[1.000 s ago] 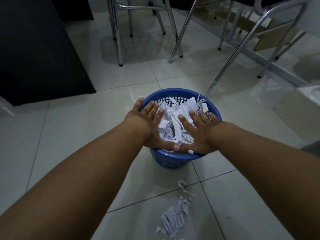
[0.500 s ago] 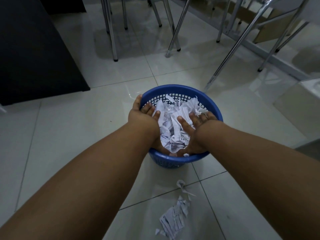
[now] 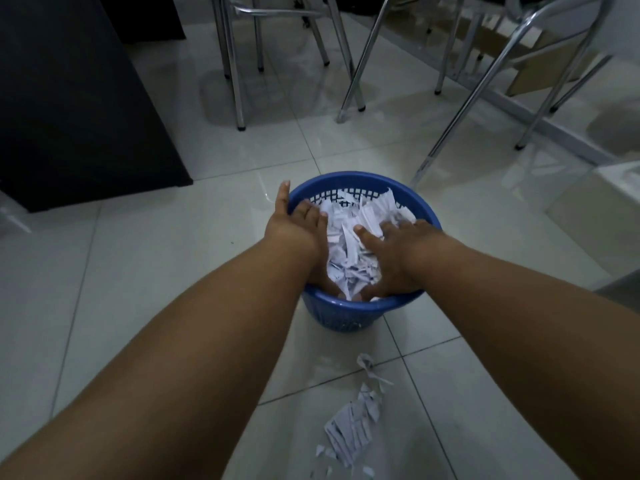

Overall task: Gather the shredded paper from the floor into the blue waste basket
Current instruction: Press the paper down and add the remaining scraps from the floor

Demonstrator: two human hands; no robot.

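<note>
The blue waste basket (image 3: 349,316) stands on the tiled floor, filled with white shredded paper (image 3: 349,237). Both my hands are inside its mouth. My left hand (image 3: 294,230) lies against the left inner side, its fingers straight and pushing into the paper. On the right side my right hand (image 3: 391,258) presses flat on the paper, fingers spread, some tips buried. A small heap of loose shreds (image 3: 353,427) lies on the floor just in front of the basket, between my forearms.
Chrome chair legs (image 3: 239,81) and more metal legs (image 3: 450,133) stand behind the basket. A dark cabinet (image 3: 76,109) fills the left. A pale box (image 3: 602,209) sits at the right edge. Bare tiles lie left of the basket.
Both hands have sunk deeper into the basket, pushing the paper down. The paper pile sits lower between them. The heap on the floor has not moved.
</note>
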